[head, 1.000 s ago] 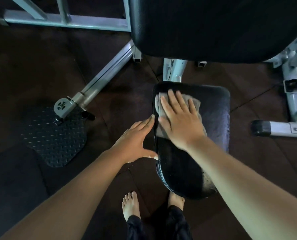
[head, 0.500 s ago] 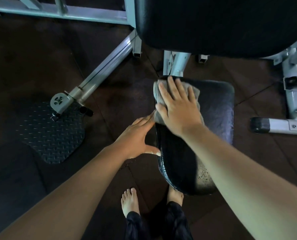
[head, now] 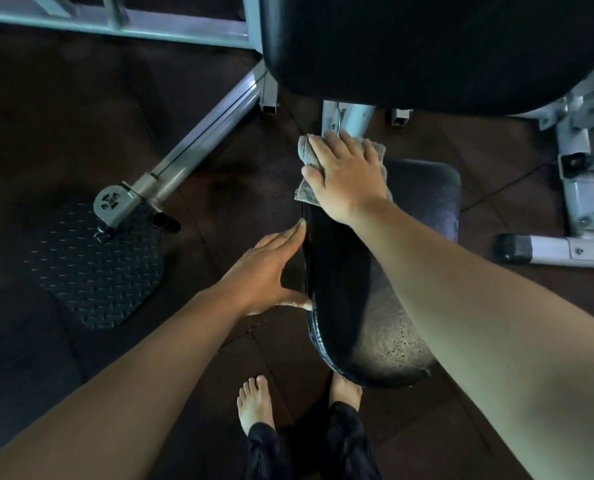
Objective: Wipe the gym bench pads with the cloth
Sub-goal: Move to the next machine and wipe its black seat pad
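The grey cloth is pressed onto the far left corner of the seat pad by the right hand, whose fingers are laid flat and spread over it. The left hand is set against the seat pad's left edge, fingers straight, thumb touching the rim, nothing gripped. The back pad is seen beyond the seat pad, and a treaded footplate well to its left.

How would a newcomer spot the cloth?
Below the big black back pad sits a smaller seat pad. At its far left corner, the right hand presses flat on the cloth. It is the only grey, crumpled fabric among black pads and metal frame.
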